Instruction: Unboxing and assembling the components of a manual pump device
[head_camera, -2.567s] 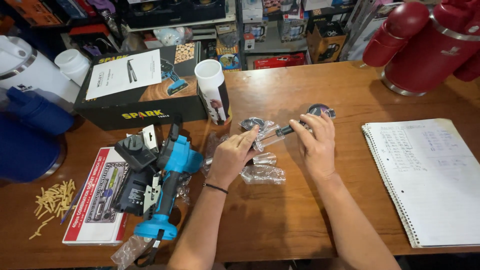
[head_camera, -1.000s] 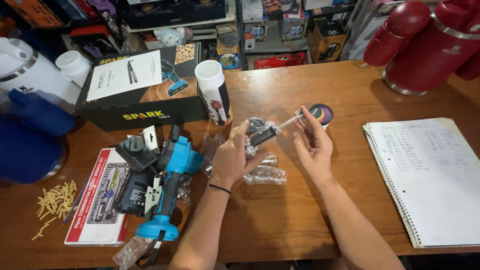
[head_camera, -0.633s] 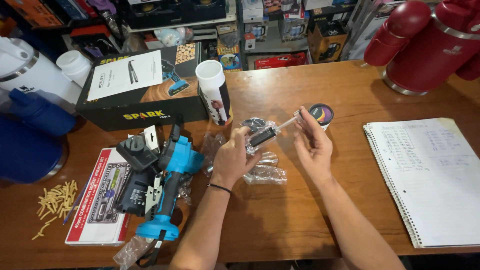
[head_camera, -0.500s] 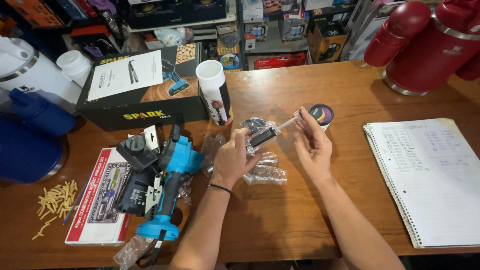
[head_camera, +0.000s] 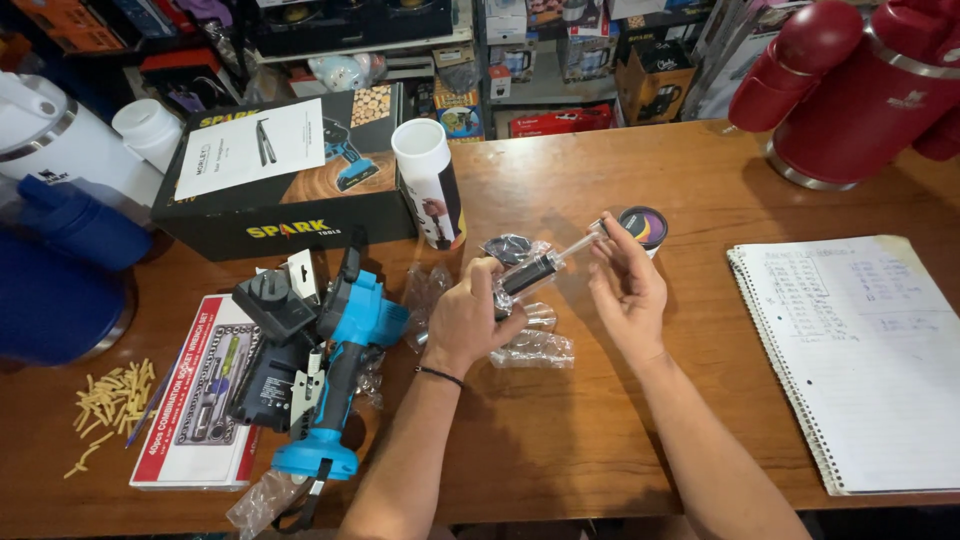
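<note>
presently, item by item. left hand (head_camera: 478, 312) is curling its fingers round the dark end of a slim tool (head_camera: 530, 272) wrapped in clear plastic, holding it above the wooden table (head_camera: 560, 420), tilted up toward the right. right hand (head_camera: 628, 290) is pinching the tool's thin clear-wrapped tip between thumb and fingertips, the other fingers bending loosely behind. what kind of tool it is cannot be told; it may be a small bit or driver. a thin black band is sitting on the left wrist.

lying just under the hands: crumpled clear bags (head_camera: 530, 345), and another bag with a dark part (head_camera: 510, 247) behind the tool. a small round tin (head_camera: 643, 226) with a dark, coloured lid is standing just beyond the right fingertips.

standing to the left of the hands: a blue power tool (head_camera: 345, 350), resting on black parts and a plug adapter (head_camera: 272, 300). a red-and-white socket set card (head_camera: 200, 385) is lying under these, and a scatter of yellow plugs (head_camera: 108, 400) is lying near the table's left edge.

sitting at the back: a black box (head_camera: 285, 170) with a white sheet on top, and a white tube (head_camera: 428, 185) standing upright beside it. a spiral notebook (head_camera: 860, 350) is lying open well to the right. large red jugs (head_camera: 860, 90) are standing at far right, a blue and white one (head_camera: 60, 230) at far left.
</note>
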